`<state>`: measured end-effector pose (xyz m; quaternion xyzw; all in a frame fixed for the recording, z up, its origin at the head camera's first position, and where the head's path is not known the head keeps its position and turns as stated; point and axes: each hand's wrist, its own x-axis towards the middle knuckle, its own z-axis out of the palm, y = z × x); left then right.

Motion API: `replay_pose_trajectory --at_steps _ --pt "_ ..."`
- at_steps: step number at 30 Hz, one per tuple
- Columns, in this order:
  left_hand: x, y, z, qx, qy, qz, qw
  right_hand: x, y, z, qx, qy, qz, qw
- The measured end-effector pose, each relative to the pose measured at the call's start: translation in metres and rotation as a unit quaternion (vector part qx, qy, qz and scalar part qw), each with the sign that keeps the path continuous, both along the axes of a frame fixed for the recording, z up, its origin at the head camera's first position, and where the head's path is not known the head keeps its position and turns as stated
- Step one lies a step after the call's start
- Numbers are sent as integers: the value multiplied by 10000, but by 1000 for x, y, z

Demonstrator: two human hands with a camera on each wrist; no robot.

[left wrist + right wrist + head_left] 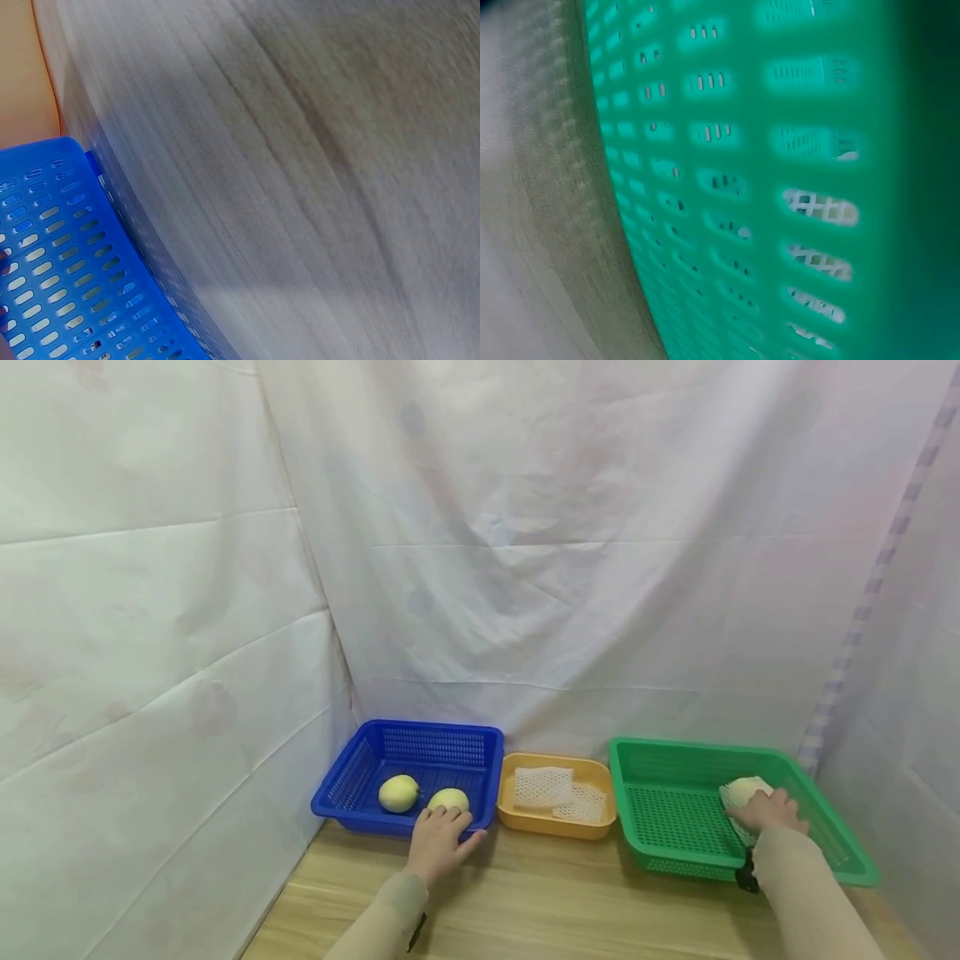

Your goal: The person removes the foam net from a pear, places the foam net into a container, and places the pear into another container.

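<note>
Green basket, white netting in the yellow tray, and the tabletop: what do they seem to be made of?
Green basket: likely moulded plastic, smooth with slight sheen, judging by its regular slots. White netting: probably foam, matte, from its thick open mesh. Tabletop: wood or wood-look laminate, fairly matte; grain shows, but I can't tell which.

The round, pale yellow-green fruit (pixel 450 797) lies in the blue basket (pixel 438 745), just beyond the fingertips of the left hand (pixel 438 843). Its top shows bare and smooth, while the fingers hide its near side; the thumb points away from it. The netted fruit (pixel 742 791), pale and rounded inside a white open-mesh sleeve, lies in the green basket (pixel 667 817) under the right hand (pixel 771 814), which grips it from above. Its upper left part shows beyond the fingers, and mesh extends toward the wrist. The right wrist view shows white lattice through the slots.
</note>
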<state>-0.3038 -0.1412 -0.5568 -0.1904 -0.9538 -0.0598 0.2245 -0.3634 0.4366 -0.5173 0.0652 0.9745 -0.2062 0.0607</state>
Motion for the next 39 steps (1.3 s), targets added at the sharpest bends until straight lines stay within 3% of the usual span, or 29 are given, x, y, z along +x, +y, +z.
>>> replay_pose_trajectory --at_steps 5,12,26,33,39 --pt "0 0 2 -16 50 33 10000 -2 0 4 58 322 149 9994" --pt "1 0 2 -58 -18 42 10000 -6 -4 8 62 165 418 9990" --pt "2 1 4 -25 -38 46 10000 -3 -13 2 390 595 465 9964" --pt "2 1 3 -28 -23 67 10000 0 -19 2 180 783 447 9958" --pt "4 0 1 -24 38 37 10000 2 -21 0 -11 606 480 9970"
